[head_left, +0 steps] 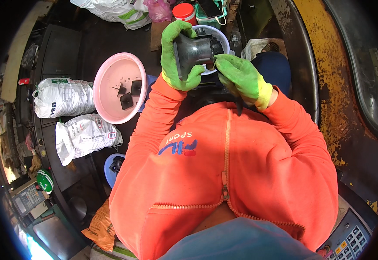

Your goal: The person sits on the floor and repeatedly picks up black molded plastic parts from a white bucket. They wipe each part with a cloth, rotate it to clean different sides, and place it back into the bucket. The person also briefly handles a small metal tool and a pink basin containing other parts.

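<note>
My left hand (171,56), in a green glove with a yellow cuff, is closed round a black plastic fitting (194,51). The fitting has a wide flat flange on the left and narrows to a ribbed end on the right. At that narrow end is my right hand (243,78), gloved alike. Its fingers are pressed together against the rim; whatever lies between them is hidden. Behind the fitting stands a pale basin (226,38), partly covered by it. To the left, a pink basin (98,93) contains several small black pieces (126,101).
White sacks (63,97) lie left of the pink basin. A blue bowl (109,171) with black parts sits lower left. A red tub (184,13) and a phone (208,8) are at the far side. A rusty yellow machine frame (327,86) rises on the right.
</note>
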Available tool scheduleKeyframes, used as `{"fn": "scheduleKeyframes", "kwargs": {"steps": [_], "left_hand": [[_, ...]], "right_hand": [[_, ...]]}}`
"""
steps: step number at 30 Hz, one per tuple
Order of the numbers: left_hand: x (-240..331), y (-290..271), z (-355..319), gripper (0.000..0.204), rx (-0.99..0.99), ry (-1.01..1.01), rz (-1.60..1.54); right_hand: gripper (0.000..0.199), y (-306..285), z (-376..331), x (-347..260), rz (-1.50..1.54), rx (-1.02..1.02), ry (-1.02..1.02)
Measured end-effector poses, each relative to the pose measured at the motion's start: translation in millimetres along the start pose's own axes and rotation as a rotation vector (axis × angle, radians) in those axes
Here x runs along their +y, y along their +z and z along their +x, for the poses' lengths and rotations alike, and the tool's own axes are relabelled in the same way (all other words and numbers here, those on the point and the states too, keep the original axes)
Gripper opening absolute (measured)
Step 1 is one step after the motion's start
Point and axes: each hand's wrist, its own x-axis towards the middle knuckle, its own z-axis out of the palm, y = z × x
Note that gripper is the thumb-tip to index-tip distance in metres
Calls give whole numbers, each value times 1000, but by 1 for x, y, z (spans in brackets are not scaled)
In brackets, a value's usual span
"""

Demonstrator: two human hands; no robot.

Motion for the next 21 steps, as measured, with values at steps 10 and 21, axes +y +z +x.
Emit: {"fn": "scheduleKeyframes", "kwargs": {"steps": [10, 21], "left_hand": [[-3, 5, -6, 91, 387, -333, -643], [15, -122, -172, 57, 899, -590, -1223]], "right_hand": [[32, -31, 45, -10, 987, -398, -102], [28, -132, 122, 71, -647, 203, -52]]}}
